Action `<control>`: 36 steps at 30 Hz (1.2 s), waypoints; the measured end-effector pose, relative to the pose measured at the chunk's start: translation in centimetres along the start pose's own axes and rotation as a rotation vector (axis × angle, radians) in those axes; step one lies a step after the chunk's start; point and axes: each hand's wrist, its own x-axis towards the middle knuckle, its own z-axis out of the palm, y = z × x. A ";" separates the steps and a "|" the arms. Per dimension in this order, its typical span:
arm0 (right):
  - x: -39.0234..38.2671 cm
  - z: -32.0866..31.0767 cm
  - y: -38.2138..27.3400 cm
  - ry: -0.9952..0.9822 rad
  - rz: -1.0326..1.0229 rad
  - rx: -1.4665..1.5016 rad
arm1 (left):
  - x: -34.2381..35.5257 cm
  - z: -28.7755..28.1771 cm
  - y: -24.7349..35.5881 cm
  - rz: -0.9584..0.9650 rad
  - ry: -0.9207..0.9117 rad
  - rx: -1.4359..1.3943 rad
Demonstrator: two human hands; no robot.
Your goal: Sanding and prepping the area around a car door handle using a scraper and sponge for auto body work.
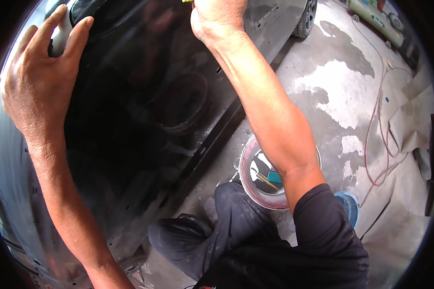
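Observation:
A dark, glossy car body panel (125, 111) fills the left half of the head view. My left hand (43, 82) is against its upper left edge, fingers spread, the thumb and forefinger on either side of a pale strip (60, 36) beside a black rounded part. At the top edge my right hand (219, 17) is bent over the panel's far side, its fingers mostly out of the picture. A sliver of something yellow (187, 1) shows beside it, too little to name. Below my right forearm stands a round bucket (248, 180) holding liquid, a teal block (274, 177) and a wooden stick (266, 181).
A blue bucket (349, 207) stands behind my right upper arm. Reddish hose (371, 139) loops over the patchy wet concrete floor (342, 96). Crumpled sheeting (410, 130) lies at the right. A green tank (378, 19) is at the far right, a car wheel (306, 20) at the top.

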 end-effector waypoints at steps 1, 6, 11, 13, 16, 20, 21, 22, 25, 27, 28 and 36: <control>0.2 0.0 -0.1 -0.003 0.016 -0.011 | 0.0 -0.1 -0.1 -0.001 0.000 0.005; 0.5 0.0 0.1 -0.085 0.060 -0.028 | 0.1 0.3 -1.4 0.092 0.095 -0.015; 0.0 0.6 -0.1 0.064 0.065 -0.007 | 0.1 0.3 -0.9 0.056 0.051 -0.023; 0.5 0.3 0.0 0.039 0.077 0.068 | 0.0 0.0 -0.5 0.026 0.009 -0.011; 0.5 0.3 -0.3 -0.008 0.095 0.051 | -0.4 1.1 -0.4 0.033 0.027 -0.037; -0.2 0.8 -0.3 -0.031 0.079 -0.026 | -0.5 1.8 -1.7 0.123 0.298 0.030; -0.2 0.3 -0.5 -0.028 0.074 -0.042 | 0.0 1.4 -1.8 0.117 0.147 -0.021; -0.1 0.1 -0.3 -0.001 0.052 -0.057 | 0.0 1.1 -1.5 0.117 0.149 -0.019; 0.3 0.0 0.1 0.002 0.024 0.078 | -0.1 0.4 -0.8 0.028 0.030 0.016; 0.4 0.5 -0.2 -0.052 0.066 0.003 | -0.1 0.4 -1.4 0.078 0.072 -0.033; 0.0 0.9 -0.5 -0.052 0.068 0.001 | -0.2 0.5 -1.3 0.078 0.070 -0.034; 0.4 0.1 0.2 0.014 0.050 -0.003 | -0.1 0.1 -0.6 0.048 0.066 0.001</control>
